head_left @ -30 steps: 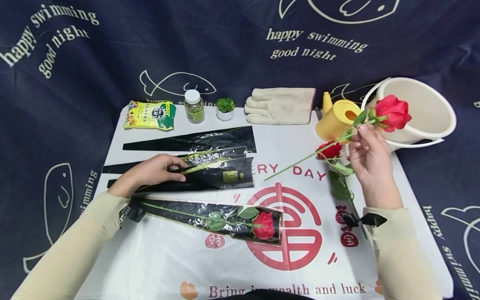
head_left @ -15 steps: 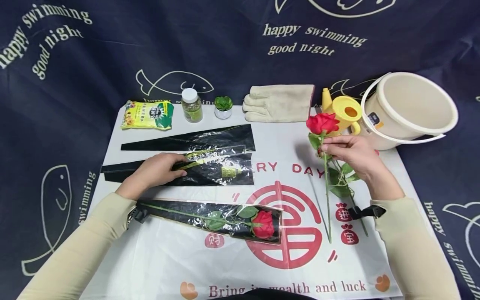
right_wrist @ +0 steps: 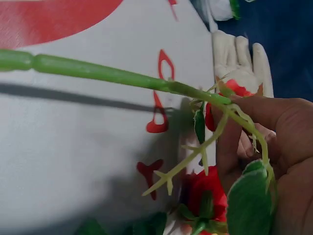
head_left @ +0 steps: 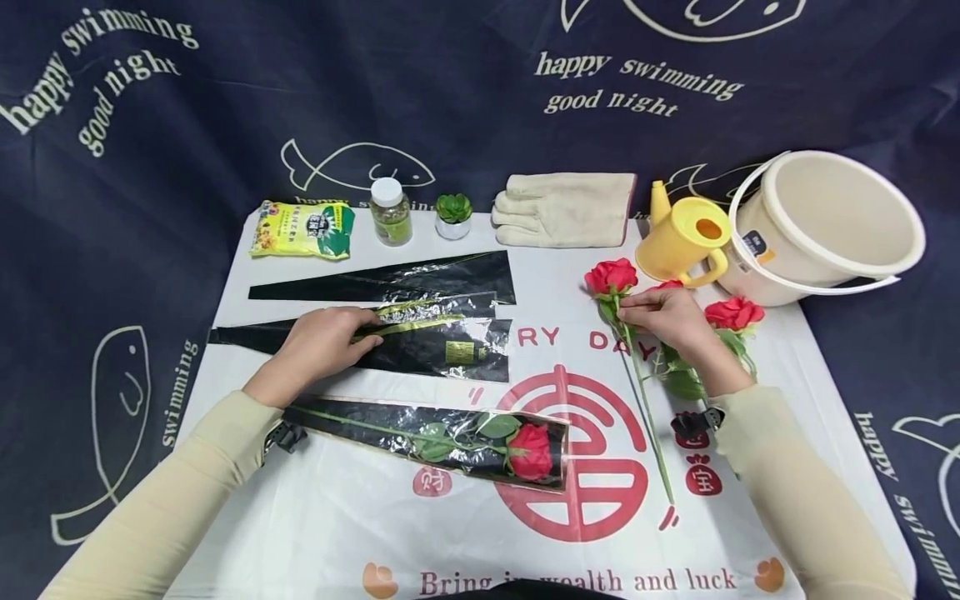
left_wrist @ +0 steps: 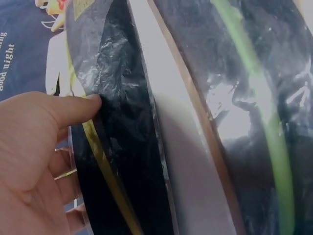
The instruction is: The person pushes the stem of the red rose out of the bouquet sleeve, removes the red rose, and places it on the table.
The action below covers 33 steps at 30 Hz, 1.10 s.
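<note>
My right hand (head_left: 663,315) pinches the green stem of a red rose (head_left: 611,277) just below its bloom. The stem (right_wrist: 98,72) slants down toward the table's front. Another rose (head_left: 735,313) lies beside my right wrist, and part of a further red bloom shows behind my hand. My left hand (head_left: 322,337) grips a flat black flower sleeve (head_left: 420,358) by its gold-striped edge, thumb on top and fingers behind. Beyond it lie more black sleeves (head_left: 390,279). In front, a black sleeve with a clear face (head_left: 465,425) holds a rose (head_left: 529,452).
Along the back stand a yellow-green packet (head_left: 303,230), a lidded jar (head_left: 391,218), a small potted succulent (head_left: 453,217), a cream glove (head_left: 566,210), a yellow watering can (head_left: 686,237) and a cream bucket (head_left: 761,250). A printed white cloth (head_left: 315,533) covers the table.
My right hand has brought the rose left and lower, its stem swinging from pointing left to pointing toward the front. My left hand stays on the sleeve.
</note>
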### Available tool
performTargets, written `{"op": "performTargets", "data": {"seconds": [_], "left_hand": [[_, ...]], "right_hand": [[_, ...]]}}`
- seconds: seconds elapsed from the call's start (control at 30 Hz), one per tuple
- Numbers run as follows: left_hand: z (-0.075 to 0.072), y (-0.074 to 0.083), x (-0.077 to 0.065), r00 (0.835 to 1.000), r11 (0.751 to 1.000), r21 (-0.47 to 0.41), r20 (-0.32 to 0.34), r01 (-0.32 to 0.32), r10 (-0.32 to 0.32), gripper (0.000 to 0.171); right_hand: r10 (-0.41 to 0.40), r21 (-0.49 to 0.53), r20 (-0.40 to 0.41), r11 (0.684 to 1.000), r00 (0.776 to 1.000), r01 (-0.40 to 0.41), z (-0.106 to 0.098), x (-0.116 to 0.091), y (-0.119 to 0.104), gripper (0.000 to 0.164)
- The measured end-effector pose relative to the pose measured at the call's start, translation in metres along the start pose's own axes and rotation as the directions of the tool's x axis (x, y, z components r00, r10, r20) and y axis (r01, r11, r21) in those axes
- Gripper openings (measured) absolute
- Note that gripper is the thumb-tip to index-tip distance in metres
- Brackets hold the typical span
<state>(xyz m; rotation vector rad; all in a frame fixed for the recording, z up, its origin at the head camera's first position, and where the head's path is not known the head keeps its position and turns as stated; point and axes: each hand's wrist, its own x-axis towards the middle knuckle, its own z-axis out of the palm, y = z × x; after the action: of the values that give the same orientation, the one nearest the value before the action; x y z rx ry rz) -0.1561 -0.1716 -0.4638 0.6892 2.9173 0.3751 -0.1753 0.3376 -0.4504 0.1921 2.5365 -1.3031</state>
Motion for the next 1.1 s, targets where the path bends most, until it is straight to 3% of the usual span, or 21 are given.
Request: {"op": "performTargets", "data": {"seconds": [0.1,0.37,0.47,0.57,0.67,0.77,0.87,0.97,1.1], "left_hand": [[0.001,0.000,0.002,1.000,1.000,0.014,-0.004,-0.014,0.014,0.032],[0.004,-0.001,0.001,0.992,0.992,0.107,-0.095,-0.068,0.078,0.032],[0.005,-0.003,0.000,0.990,0.989,0.129,-0.115,-0.065,0.080,0.035],[0.007,-0.005,-0.001,0.987,0.990,0.130,-0.145,-0.056,0.075,0.044],[0.008,-0.002,-0.004,0.978,0.993,0.090,-0.187,-0.078,0.093,0.049],[0.010,0.010,-0.012,0.964,0.985,0.019,-0.204,-0.171,0.171,0.046],[0.015,0.032,-0.024,0.938,0.949,-0.039,-0.165,-0.314,0.304,0.045],[0.022,0.054,-0.039,0.896,0.893,-0.086,-0.095,-0.442,0.434,0.051],[0.033,0.075,-0.058,0.862,0.857,-0.105,-0.008,-0.504,0.506,0.064]], "right_hand": [[-0.019,-0.053,-0.008,0.998,1.000,0.019,0.002,0.000,0.003,0.038],[-0.044,-0.097,-0.022,0.994,0.999,0.041,0.000,-0.001,0.004,0.036],[-0.095,-0.152,-0.062,0.985,0.994,0.085,-0.001,-0.006,-0.001,0.034],[-0.212,-0.252,-0.128,0.952,0.969,0.175,0.001,-0.012,-0.008,0.031],[-0.348,-0.328,-0.167,0.902,0.922,0.281,0.011,-0.021,-0.015,0.026],[-0.481,-0.353,-0.141,0.841,0.866,0.409,0.026,-0.031,-0.020,0.021],[-0.608,-0.359,-0.033,0.748,0.793,0.558,0.045,-0.045,-0.026,0.020],[-0.697,-0.351,0.095,0.644,0.711,0.679,0.065,-0.062,-0.035,0.023],[-0.740,-0.295,0.242,0.560,0.627,0.774,0.096,-0.087,-0.047,0.029]]}}
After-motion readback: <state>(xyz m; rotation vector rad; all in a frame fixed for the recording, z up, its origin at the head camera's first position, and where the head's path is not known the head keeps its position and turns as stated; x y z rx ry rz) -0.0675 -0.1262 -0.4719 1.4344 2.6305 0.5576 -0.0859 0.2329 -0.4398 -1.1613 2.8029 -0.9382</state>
